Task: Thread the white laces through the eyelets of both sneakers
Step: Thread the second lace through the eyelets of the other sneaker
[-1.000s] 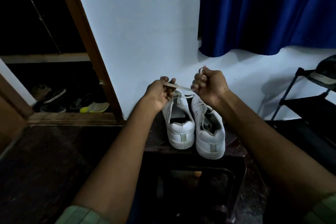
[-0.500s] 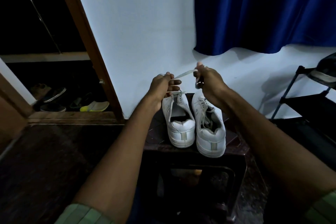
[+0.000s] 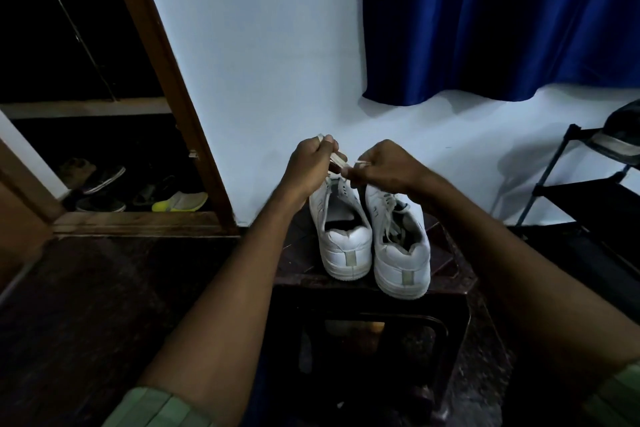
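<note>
While both hands are working above the toe ends of the sneakers, the lace [image 3: 338, 161] is being held between them: the left hand [image 3: 313, 163] is pinching one stretch of it with curled fingers, and the right hand [image 3: 384, 166] is pinching the next stretch just beside it. The hands are sitting close together, nearly touching.

The left sneaker [image 3: 341, 229] and right sneaker [image 3: 398, 239] are standing side by side, heels toward the person, on a dark stool [image 3: 446, 253] against the wall. The right sneaker is showing lace already crossing its tongue; the left one is showing open eyelets near its top.

Likely faults from here:
- Lighting is dim, so the lace tip is probably going to miss an eyelet or enter the wrong one.
- Neither hand is steadying a sneaker, so a hard pull is likely to drag the left sneaker along or off the stool.
- The lace is flat, so it is liable to twist while passing through.
- Whether the lace ends are even cannot be told; uneven ends would be leaving one side short.
</note>
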Demonstrator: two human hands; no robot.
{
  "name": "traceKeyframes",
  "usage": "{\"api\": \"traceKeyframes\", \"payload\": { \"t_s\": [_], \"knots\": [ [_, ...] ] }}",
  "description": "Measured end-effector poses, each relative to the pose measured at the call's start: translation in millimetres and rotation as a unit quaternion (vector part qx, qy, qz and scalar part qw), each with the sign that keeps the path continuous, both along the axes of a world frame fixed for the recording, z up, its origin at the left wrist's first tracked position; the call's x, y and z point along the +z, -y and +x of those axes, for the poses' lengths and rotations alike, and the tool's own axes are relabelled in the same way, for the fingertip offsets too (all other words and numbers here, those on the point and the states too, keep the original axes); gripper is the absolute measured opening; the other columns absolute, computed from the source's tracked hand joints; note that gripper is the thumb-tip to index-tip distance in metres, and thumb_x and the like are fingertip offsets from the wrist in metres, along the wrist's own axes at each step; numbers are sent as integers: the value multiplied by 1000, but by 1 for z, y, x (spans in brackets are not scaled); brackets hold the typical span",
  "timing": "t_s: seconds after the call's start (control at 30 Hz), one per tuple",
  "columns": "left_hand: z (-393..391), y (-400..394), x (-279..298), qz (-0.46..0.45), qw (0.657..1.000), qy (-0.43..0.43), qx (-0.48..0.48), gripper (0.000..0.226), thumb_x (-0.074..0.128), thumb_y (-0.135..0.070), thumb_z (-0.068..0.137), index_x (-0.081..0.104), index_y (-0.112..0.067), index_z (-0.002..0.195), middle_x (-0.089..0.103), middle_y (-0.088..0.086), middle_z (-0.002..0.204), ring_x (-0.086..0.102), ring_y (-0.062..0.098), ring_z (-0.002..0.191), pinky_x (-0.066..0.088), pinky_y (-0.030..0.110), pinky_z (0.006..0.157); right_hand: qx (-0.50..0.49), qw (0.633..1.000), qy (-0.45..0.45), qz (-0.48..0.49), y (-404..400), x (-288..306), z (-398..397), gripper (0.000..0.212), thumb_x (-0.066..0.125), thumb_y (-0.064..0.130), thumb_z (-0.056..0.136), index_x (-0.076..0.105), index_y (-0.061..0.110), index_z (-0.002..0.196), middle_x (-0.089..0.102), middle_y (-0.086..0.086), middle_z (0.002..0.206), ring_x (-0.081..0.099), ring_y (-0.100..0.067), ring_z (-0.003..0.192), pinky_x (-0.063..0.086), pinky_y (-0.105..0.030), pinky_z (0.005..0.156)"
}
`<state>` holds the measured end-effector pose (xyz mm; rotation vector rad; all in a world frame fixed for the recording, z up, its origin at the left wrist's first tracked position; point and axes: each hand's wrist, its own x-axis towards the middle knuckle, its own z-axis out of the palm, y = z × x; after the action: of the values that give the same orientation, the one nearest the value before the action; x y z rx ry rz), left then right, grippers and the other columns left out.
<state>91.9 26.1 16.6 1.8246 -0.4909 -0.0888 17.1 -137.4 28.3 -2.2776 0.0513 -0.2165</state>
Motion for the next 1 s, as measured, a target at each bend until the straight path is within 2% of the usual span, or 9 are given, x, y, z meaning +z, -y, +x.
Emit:
{"api": "traceKeyframes", "payload": {
  "t_s": [0.17, 0.27, 0.37, 0.43, 0.6, 0.7, 0.8, 0.9, 1.0],
  "knots": [
    [-5, 0, 9, -85, 993, -74, -21, 27, 46, -31, 109, 68, -20, 98, 78, 0, 91, 67, 13, 74, 45, 29, 67, -45, 952, 100, 286, -11, -2, 7, 35, 48, 41, 107, 70, 14, 103, 58, 3, 87, 51, -14, 84, 36, -27, 70],
    [-7, 1, 14, -97, 987, -116, -54, 23, 53, -34, 107, 72, -21, 104, 78, -1, 95, 69, 15, 81, 46, 30, 72, 28, 866, 100, 489, -17, -2, 7, 45, 37, 40, 110, 69, 10, 102, 72, -5, 118, 63, -21, 111, 49, -28, 84],
    [-2, -9, 6, 52, 992, -69, -89, 17, 70, -37, 98, 73, -21, 102, 76, -3, 91, 67, 12, 79, 48, 24, 71, 44, 722, 102, 682, -22, 5, 7, 45, 35, 38, 112, 55, 12, 80, 71, -10, 80, 71, -25, 84, 59, -36, 80],
    [5, -15, -5, 136, 986, -43, -92, 31, 85, -36, 86, 68, -17, 103, 69, -3, 91, 64, 13, 84, 47, 22, 69, 26, 657, 98, 747, -23, 7, 10, 39, 38, 37, 111, 49, 15, 81, 46, -2, 59, 56, -18, 58, 59, -36, 78],
    [10, -4, -35, 293, 954, 60, -2, 95, 92, -59, 60, 42, -33, 136, 45, 0, 133, 45, 21, 125, 44, 42, 104, 38, 596, 8, 802, -27, -2, 17, 38, 39, 27, 108, 40, 17, 71, 26, 5, 55, 23, -9, 39, 29, -21, 39],
    [9, 4, -48, 261, 965, 38, -4, 78, 86, -53, 68, 48, -44, 135, 49, 3, 138, 51, 20, 126, 46, 26, 90, 19, 632, -47, 773, -34, 0, 19, 41, 38, 25, 109, 38, 17, 68, 25, 6, 52, 19, -7, 34, 19, -19, 33],
    [10, 8, -53, 259, 964, 59, -6, 60, 83, -38, 78, 62, -39, 134, 56, 4, 138, 57, 20, 123, 40, 15, 77, -27, 783, -107, 612, -30, 5, 17, 43, 54, 27, 105, 34, 20, 67, 22, 5, 51, 16, -8, 36, 17, -20, 32],
    [8, 6, -55, 246, 967, 61, 17, 53, 84, -43, 72, 70, -42, 123, 64, 0, 132, 61, 20, 122, 49, 24, 91, -88, 965, -58, 239, -19, 6, 13, 47, 83, 14, 83, 40, 19, 64, 31, -1, 55, 30, -17, 47, 23, -23, 40],
    [5, 5, -56, 214, 975, 39, 33, 44, 84, -46, 73, 72, -45, 116, 64, 0, 129, 63, 18, 119, 50, 21, 87, -85, 980, -99, -148, -19, 6, 7, 44, 83, 19, 78, 42, 14, 64, 47, -1, 64, 52, -24, 68, 37, -28, 54]
  ]
}}
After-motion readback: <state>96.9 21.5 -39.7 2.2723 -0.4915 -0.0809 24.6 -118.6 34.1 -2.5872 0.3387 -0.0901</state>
